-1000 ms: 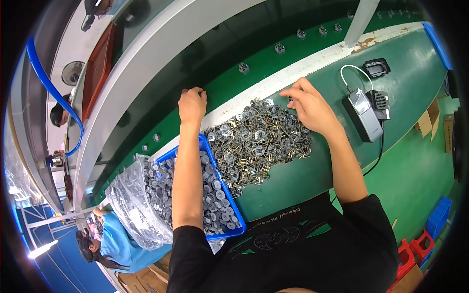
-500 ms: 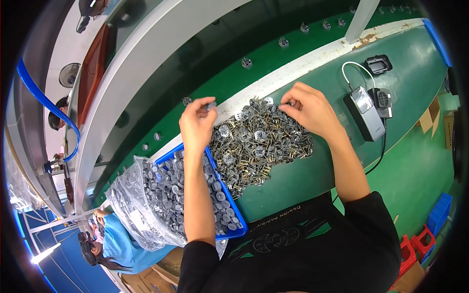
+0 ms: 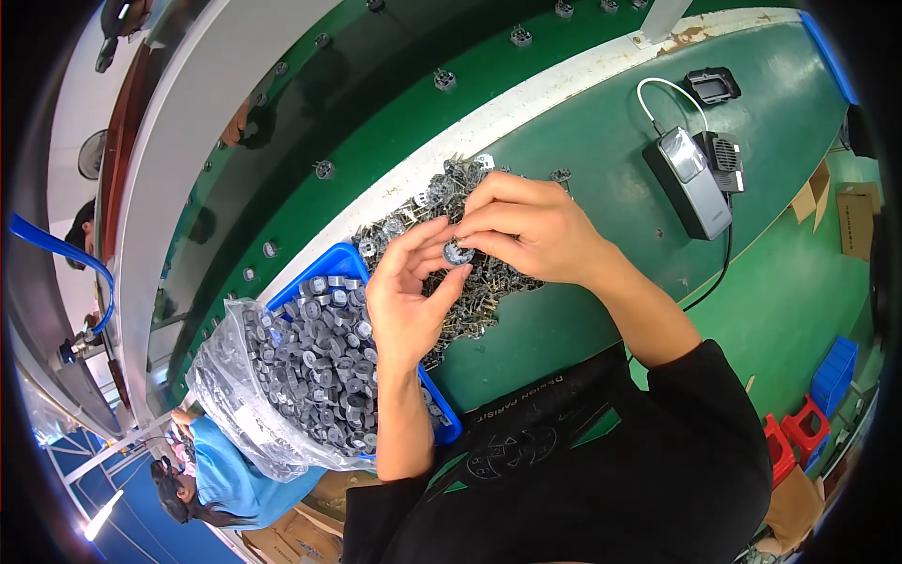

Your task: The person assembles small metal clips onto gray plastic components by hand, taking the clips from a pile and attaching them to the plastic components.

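My two hands meet over the left part of a pile of small dark parts with brass-coloured pins [image 3: 479,301]. Between the fingertips is a small round grey part [image 3: 457,253], with something dark at its upper side. My left hand [image 3: 409,296] grips this part from the left, thumb below and fingers curled above. From the right, my right hand [image 3: 536,230] pinches at its upper edge; the fingers partly hide where the pieces meet. Beside my left forearm stands a blue tray [image 3: 349,258] heaped with round grey caps [image 3: 324,362].
A green conveyor belt [image 3: 376,117] carrying spaced-out small parts runs behind a white ledge [image 3: 526,94]. A grey-and-black device [image 3: 691,183] with cables lies right on the green table. Clear plastic bag [image 3: 240,404] drapes the tray's left side. Another person in blue [image 3: 240,470] sits at far left.
My hands, apart before, have come together over the pile. The right hand moved left and down, the left hand right and down. The view has shifted slightly.
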Tool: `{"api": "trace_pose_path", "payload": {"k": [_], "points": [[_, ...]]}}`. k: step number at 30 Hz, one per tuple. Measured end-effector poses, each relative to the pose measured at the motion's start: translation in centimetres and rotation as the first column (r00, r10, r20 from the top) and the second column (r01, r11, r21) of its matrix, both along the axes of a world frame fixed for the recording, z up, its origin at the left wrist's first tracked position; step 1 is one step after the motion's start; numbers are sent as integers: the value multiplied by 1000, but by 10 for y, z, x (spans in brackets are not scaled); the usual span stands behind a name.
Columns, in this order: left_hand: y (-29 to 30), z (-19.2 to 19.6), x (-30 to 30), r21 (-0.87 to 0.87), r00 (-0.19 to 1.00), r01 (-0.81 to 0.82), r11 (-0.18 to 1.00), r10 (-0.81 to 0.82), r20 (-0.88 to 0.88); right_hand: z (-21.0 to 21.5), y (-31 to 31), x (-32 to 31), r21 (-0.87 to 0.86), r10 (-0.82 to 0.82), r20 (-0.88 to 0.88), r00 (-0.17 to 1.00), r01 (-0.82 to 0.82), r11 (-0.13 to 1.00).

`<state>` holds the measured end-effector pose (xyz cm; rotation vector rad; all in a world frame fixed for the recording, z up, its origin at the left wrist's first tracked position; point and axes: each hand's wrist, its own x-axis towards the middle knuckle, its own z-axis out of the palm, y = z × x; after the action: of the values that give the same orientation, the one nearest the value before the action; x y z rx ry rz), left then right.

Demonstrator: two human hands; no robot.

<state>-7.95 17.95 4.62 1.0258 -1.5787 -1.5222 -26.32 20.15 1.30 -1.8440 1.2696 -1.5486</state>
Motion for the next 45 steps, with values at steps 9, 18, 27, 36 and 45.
{"api": "trace_pose_path", "payload": {"k": [9,18,27,36,45], "points": [[-1,-2,-2,-116,988,14,993,4,156,2,3,0,-17,8,-80,997,-9,1000],[-2,-2,-4,-124,985,22,992,0,170,0,3,3,-40,-31,-147,989,26,999],[-10,-3,6,141,981,-140,980,156,-113,-1,2,10,-180,-115,-124,986,91,980],[-52,11,-18,-92,955,-101,991,122,268,13,5,-33,-3,-124,-238,963,127,992],[-172,-44,-54,-333,748,-36,942,246,616,4,14,-99,509,116,-492,863,177,842]]}}
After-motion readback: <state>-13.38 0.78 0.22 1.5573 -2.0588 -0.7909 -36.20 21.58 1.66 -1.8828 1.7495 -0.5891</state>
